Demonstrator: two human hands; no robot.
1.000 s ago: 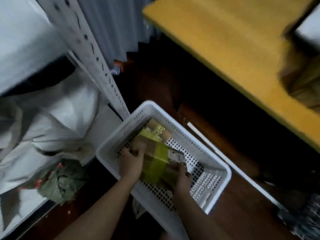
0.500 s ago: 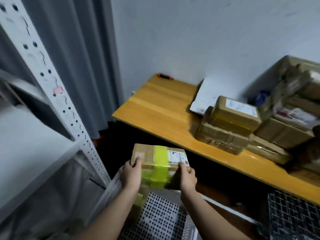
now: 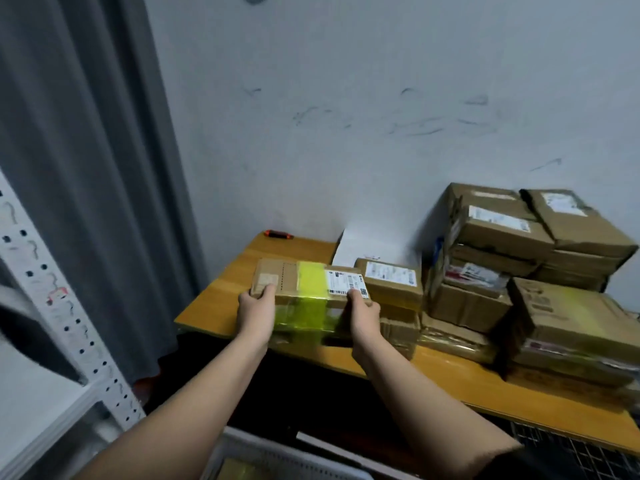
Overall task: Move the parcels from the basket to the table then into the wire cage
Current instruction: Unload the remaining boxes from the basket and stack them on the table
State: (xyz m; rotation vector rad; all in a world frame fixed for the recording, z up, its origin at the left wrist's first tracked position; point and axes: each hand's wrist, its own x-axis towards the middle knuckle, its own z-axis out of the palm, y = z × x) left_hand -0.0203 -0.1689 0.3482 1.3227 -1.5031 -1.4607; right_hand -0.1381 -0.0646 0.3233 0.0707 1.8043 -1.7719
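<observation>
We see the wooden worktop (image 3: 221,306) along the wall, its right part stacked with brown parcels (image 3: 519,271). At the bottom edge shows the white basket (image 3: 277,459), and at the lower right a corner of the wire cage (image 3: 571,448). Over the worktop's left part we hold a cardboard parcel with a yellow tape band (image 3: 308,285), just beside a smaller parcel on the stack. Our left hand (image 3: 258,311) grips its left end, thumb curled on top; our right hand (image 3: 363,311) clamps the right end by the white label.
</observation>
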